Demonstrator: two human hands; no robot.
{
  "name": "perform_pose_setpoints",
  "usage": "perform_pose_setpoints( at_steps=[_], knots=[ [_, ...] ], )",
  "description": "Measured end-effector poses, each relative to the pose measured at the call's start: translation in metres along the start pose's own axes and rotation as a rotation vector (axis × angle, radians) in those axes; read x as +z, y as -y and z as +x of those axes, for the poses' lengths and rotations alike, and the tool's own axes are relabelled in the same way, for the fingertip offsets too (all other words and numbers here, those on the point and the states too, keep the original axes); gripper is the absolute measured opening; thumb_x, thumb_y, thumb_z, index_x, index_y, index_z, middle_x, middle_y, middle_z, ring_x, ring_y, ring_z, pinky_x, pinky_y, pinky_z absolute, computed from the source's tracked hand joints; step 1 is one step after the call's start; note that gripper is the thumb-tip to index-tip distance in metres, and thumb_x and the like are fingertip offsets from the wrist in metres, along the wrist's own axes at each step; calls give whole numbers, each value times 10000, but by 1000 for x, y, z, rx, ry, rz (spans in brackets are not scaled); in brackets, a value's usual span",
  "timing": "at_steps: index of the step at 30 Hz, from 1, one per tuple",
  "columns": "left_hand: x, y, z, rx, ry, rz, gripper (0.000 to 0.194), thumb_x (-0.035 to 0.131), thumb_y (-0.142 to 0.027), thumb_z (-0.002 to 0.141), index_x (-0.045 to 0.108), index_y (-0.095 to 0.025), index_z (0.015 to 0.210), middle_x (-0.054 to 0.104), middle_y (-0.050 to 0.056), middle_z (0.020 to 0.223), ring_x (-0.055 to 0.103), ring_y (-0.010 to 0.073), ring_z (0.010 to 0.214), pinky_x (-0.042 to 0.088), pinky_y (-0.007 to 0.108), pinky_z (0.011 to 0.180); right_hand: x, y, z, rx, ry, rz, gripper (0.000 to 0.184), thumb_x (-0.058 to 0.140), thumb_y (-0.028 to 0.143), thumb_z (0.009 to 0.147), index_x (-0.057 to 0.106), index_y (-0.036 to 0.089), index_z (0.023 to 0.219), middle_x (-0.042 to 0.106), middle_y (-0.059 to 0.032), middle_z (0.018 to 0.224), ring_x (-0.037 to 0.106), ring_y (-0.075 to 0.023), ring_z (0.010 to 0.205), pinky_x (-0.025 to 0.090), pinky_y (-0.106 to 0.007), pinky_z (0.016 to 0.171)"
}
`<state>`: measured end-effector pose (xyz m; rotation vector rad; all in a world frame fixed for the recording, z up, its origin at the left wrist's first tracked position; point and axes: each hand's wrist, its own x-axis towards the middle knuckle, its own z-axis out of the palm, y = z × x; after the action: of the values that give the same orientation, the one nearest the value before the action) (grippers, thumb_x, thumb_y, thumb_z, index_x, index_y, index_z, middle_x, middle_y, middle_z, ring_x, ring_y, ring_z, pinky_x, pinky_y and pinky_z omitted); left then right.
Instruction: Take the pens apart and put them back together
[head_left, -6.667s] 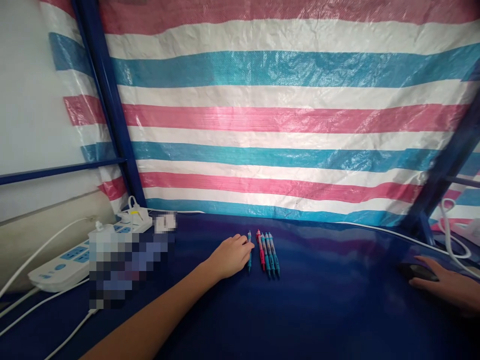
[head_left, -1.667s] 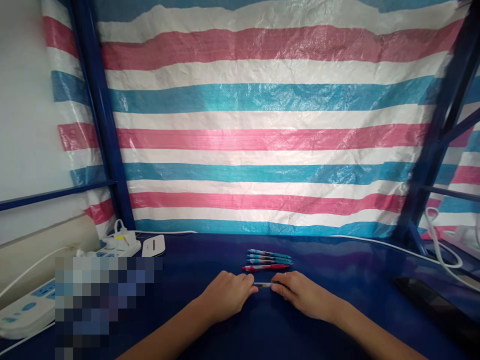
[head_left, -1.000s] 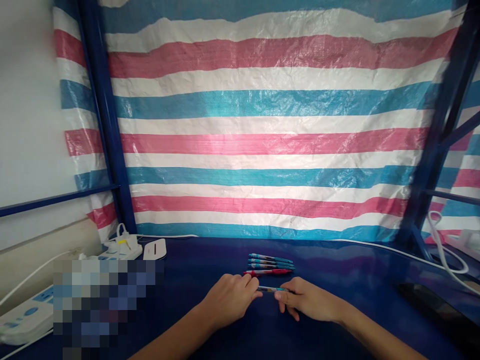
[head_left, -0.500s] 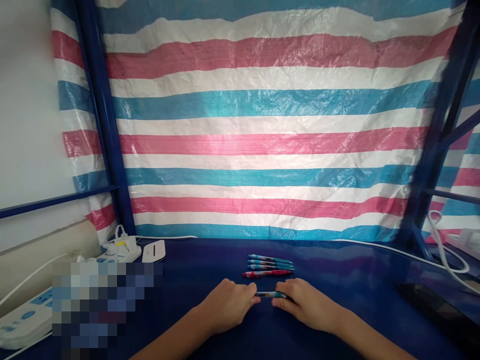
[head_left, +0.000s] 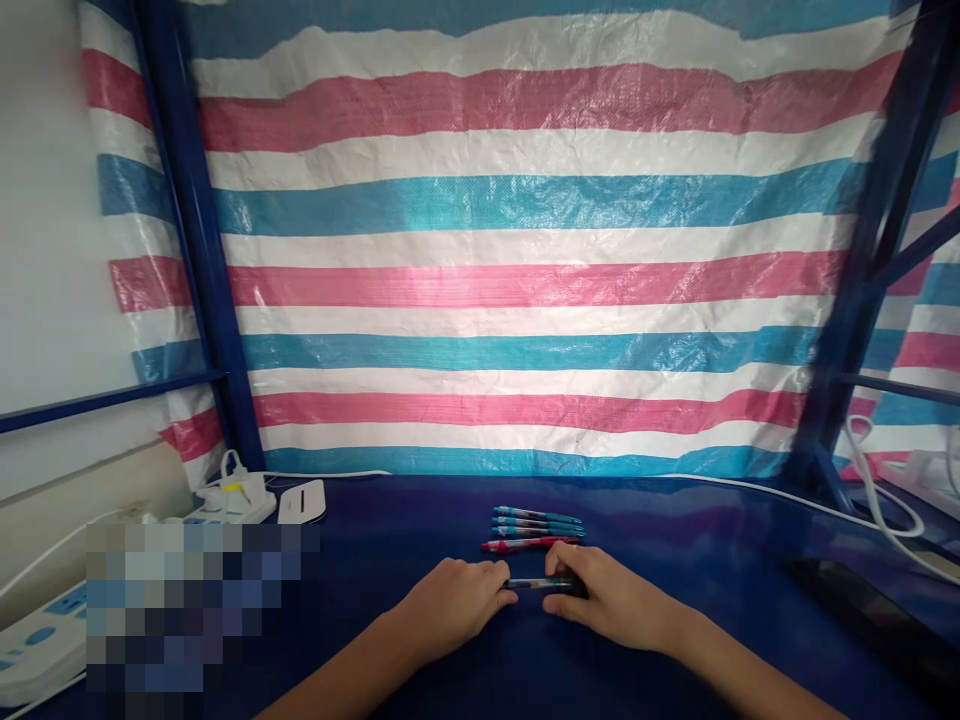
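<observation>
A clear-barrelled pen (head_left: 536,583) lies level between my two hands, low over the blue desk. Its left end is pinched between the thumb and fingers of my left hand (head_left: 456,605). My right hand (head_left: 611,600) surrounds the other end with thumb and index finger spread apart, clear of the barrel; whether the inner fingers touch it is hidden. Just beyond, a red pen (head_left: 517,545) rests on the desk, its right end near my right index finger. Several blue pens (head_left: 536,522) lie side by side behind the red one.
A dark phone-like slab (head_left: 855,610) lies at right on the desk (head_left: 360,560). White power strips (head_left: 52,630) and a small white box (head_left: 301,502) stand at left. White cables (head_left: 757,490) run along the back edge, before a striped plastic sheet (head_left: 525,350) and blue posts.
My right thumb and index finger have spread away from the pen. My left hand keeps its pinch. The whole view has shifted slightly.
</observation>
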<state>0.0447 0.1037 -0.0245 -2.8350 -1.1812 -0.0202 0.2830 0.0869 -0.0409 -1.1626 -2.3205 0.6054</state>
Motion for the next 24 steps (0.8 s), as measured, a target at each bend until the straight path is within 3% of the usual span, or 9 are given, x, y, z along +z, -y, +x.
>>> perform_pose_setpoints(
  at_steps=[4, 8, 11, 13, 16, 19, 21, 24],
  knots=[
    [-1, 0, 0, 16, -1, 3, 194, 470, -345, 1016, 574, -202, 935, 720, 7, 904, 709, 248, 763, 458, 271, 592, 0, 3, 0, -57, 7, -37, 300, 353, 357, 1039, 564, 217, 877, 600, -11, 879, 564, -177, 832, 409, -292, 777],
    [2, 0, 1, 23, 1, 23, 205, 465, -350, 1018, 575, -198, 937, 722, 8, 886, 710, 251, 733, 449, 270, 570, 3, -1, -2, -18, 11, -54, 45, 511, 258, 957, 510, 221, 931, 597, -2, 887, 551, -171, 792, 409, -271, 701],
    [4, 1, 1, 34, -6, 20, 190, 479, -336, 1013, 575, -199, 924, 723, 2, 881, 710, 242, 718, 442, 264, 556, 3, -1, -3, 0, 11, -32, 169, 602, 287, 909, 503, 230, 1033, 612, 0, 931, 560, -173, 805, 420, -268, 704],
    [5, 2, 1, 43, -23, 17, 180, 483, -327, 1012, 573, -200, 923, 722, 0, 892, 711, 241, 729, 444, 265, 558, 3, 1, -2, -29, 8, -39, 150, 535, 353, 965, 532, 238, 1062, 617, -15, 985, 571, -185, 882, 428, -288, 785],
    [5, 3, 1, 50, -34, 27, 184, 487, -340, 1009, 572, -200, 924, 721, -1, 898, 710, 244, 735, 447, 269, 561, 3, 1, -1, -66, 5, -88, 239, 366, 327, 1036, 566, 230, 950, 606, -22, 955, 569, -183, 889, 422, -304, 821],
    [4, 2, 1, 41, -23, 42, 191, 479, -336, 1012, 574, -197, 923, 721, 1, 880, 708, 241, 713, 444, 270, 554, 4, -3, -1, -39, -3, -95, 41, 502, 253, 965, 519, 221, 947, 595, -7, 906, 560, -172, 803, 427, -278, 724],
    [3, 2, 0, 37, -21, 37, 188, 474, -327, 1014, 575, -197, 922, 720, -1, 869, 707, 237, 709, 444, 267, 554, 5, -4, -1, -37, -6, -78, 118, 578, 231, 916, 502, 226, 1006, 603, -2, 933, 565, -173, 821, 429, -273, 725],
    [2, 1, 0, 40, -24, 31, 180, 482, -322, 1011, 574, -199, 918, 720, -3, 872, 708, 237, 718, 448, 268, 557, 4, -2, -2, -83, 6, -87, 103, 503, 303, 981, 540, 243, 1056, 609, -21, 1021, 573, -190, 931, 429, -300, 827]
  ],
)
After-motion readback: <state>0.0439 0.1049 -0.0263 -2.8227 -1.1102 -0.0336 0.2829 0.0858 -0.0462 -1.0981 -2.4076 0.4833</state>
